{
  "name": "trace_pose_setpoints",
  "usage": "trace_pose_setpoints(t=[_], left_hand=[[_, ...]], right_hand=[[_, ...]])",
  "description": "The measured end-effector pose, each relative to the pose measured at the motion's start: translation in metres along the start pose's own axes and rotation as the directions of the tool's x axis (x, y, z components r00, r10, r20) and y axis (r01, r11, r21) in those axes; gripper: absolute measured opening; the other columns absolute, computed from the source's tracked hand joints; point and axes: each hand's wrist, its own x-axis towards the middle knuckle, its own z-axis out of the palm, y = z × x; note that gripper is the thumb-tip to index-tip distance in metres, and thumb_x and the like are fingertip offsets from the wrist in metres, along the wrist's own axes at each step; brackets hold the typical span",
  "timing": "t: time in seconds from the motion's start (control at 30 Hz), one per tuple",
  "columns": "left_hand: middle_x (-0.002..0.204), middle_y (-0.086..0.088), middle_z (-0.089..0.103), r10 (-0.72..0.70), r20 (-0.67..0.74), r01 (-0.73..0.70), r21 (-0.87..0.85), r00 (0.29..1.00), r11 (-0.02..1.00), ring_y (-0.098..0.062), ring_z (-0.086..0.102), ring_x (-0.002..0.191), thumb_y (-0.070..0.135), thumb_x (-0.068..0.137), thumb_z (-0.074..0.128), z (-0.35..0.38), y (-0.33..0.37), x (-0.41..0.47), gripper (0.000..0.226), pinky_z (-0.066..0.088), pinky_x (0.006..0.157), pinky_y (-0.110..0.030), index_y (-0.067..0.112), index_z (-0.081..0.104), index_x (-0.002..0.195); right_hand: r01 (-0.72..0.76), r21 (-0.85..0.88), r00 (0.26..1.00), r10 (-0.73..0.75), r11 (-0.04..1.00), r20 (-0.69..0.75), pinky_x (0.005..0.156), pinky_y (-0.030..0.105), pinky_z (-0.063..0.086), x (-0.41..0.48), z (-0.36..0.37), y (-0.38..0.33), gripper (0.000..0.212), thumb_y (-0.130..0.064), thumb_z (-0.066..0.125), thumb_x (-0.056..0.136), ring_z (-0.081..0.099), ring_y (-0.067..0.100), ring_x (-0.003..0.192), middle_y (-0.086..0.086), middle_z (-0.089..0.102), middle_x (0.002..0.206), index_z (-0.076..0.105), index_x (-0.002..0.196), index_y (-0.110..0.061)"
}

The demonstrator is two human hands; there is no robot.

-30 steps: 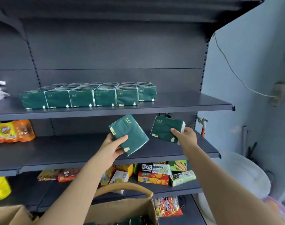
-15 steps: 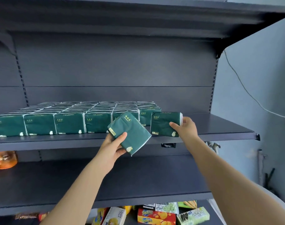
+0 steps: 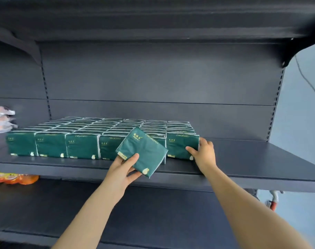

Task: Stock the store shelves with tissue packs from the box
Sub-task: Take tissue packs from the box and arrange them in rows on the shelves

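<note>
Tissue packs (image 3: pixel 81 142) were ranged in rows on a shelf (image 3: pixel 261 159); a tilted pack (image 3: pixel 144 151) was gripped by the left hand (image 3: pixel 120 173), the end pack (image 3: pixel 180 146) grasped upright by the right hand (image 3: pixel 204 155).

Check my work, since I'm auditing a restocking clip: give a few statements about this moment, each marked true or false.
1. The left hand holds a tilted green tissue pack. True.
2. The right hand hangs free of the shelf. False: it grips the rightmost front pack, which stands on the shelf.
3. Orange packets lie on the lower shelf at the left. True.
4. The stocked rows are red. False: they are dark green.
</note>
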Motion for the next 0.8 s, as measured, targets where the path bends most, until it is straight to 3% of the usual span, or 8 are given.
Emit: trace_pose_setpoints(t=[0.07,0.2,0.33,0.4,0.5,0.63,0.73,0.8], left_hand=[[0.110,0.002,0.070,-0.004,0.005,0.004,0.002,1.000,1.000,-0.020,0.066,0.102,0.010,0.091,0.058,0.003,-0.004,0.003,0.025,0.053,0.084,-0.040,0.025,0.061,0.111],[0.112,0.000,0.069,-0.024,0.008,0.024,0.007,1.000,1.000,-0.020,0.066,0.102,0.010,0.091,0.058,0.014,-0.014,0.006,0.025,0.054,0.083,-0.038,0.022,0.061,0.112],[0.113,-0.001,0.068,-0.018,-0.007,0.018,-0.011,1.000,1.000,-0.020,0.066,0.102,0.006,0.089,0.061,0.026,-0.023,0.008,0.028,0.056,0.079,-0.038,0.020,0.058,0.113],[0.115,-0.003,0.067,-0.010,-0.022,0.009,-0.025,1.000,1.000,-0.021,0.067,0.102,0.005,0.088,0.062,0.030,-0.027,0.009,0.030,0.057,0.079,-0.038,0.018,0.056,0.113],[0.117,-0.006,0.065,0.002,-0.034,-0.004,-0.063,0.999,0.998,-0.023,0.066,0.104,0.004,0.087,0.063,0.034,-0.032,0.008,0.031,0.055,0.083,-0.040,0.015,0.052,0.113],[0.117,-0.004,0.067,-0.006,0.034,0.009,-0.102,0.999,0.995,-0.022,0.067,0.104,0.003,0.087,0.062,0.046,-0.041,0.001,0.037,0.058,0.079,-0.031,0.014,0.053,0.121],[0.117,-0.005,0.068,-0.018,0.091,0.026,-0.089,0.996,0.996,-0.021,0.066,0.107,0.001,0.088,0.060,0.059,-0.050,-0.005,0.037,0.056,0.083,-0.030,0.013,0.054,0.122],[0.119,-0.007,0.067,-0.027,0.120,0.037,-0.082,0.992,0.996,-0.022,0.064,0.110,0.001,0.088,0.060,0.067,-0.056,-0.010,0.039,0.053,0.090,-0.035,0.012,0.053,0.125]], right_hand=[[0.020,-0.063,1.000,-0.019,0.998,0.016,0.073,0.028,0.039,0.004,0.005,0.006,0.036,-0.031,0.063,0.089,0.048,0.005,0.061,0.009,0.048,0.114,0.050,0.117,-0.010],[-0.006,-0.235,0.998,0.020,0.972,0.057,0.081,0.038,0.046,0.016,0.008,0.010,0.039,-0.043,0.060,0.088,0.057,0.027,0.101,0.005,0.061,0.106,0.050,0.114,-0.016],[-0.099,-0.219,0.987,0.124,0.971,0.106,0.079,0.035,0.045,0.022,0.010,0.017,0.036,-0.050,0.059,0.086,0.059,0.024,0.098,-0.004,0.067,0.080,0.048,0.102,-0.019],[-0.134,-0.164,0.981,0.154,0.977,0.116,0.085,0.038,0.047,0.020,0.008,0.018,0.044,-0.051,0.061,0.085,0.058,0.024,0.101,-0.001,0.067,0.091,0.047,0.110,-0.018],[-0.145,-0.032,0.989,0.145,0.989,-0.002,0.090,0.040,0.044,0.006,-0.002,0.016,0.048,-0.045,0.058,0.089,0.051,0.028,0.111,0.004,0.058,0.108,0.050,0.121,-0.009],[-0.027,0.239,0.998,0.038,0.971,-0.040,0.079,0.029,0.041,-0.045,-0.019,0.003,0.032,-0.038,0.044,0.098,0.054,0.017,0.100,-0.008,0.058,0.092,0.057,0.110,-0.012],[0.016,0.406,1.000,-0.020,0.914,0.007,0.075,0.015,0.041,-0.085,-0.025,-0.008,0.024,-0.037,0.040,0.099,0.055,-0.001,0.091,-0.018,0.060,0.096,0.058,0.104,-0.023],[-0.002,0.535,0.999,-0.024,0.845,0.041,0.078,0.020,0.046,-0.103,-0.024,-0.013,0.025,-0.037,0.042,0.098,0.059,0.001,0.087,-0.015,0.064,0.093,0.061,0.102,-0.021]])
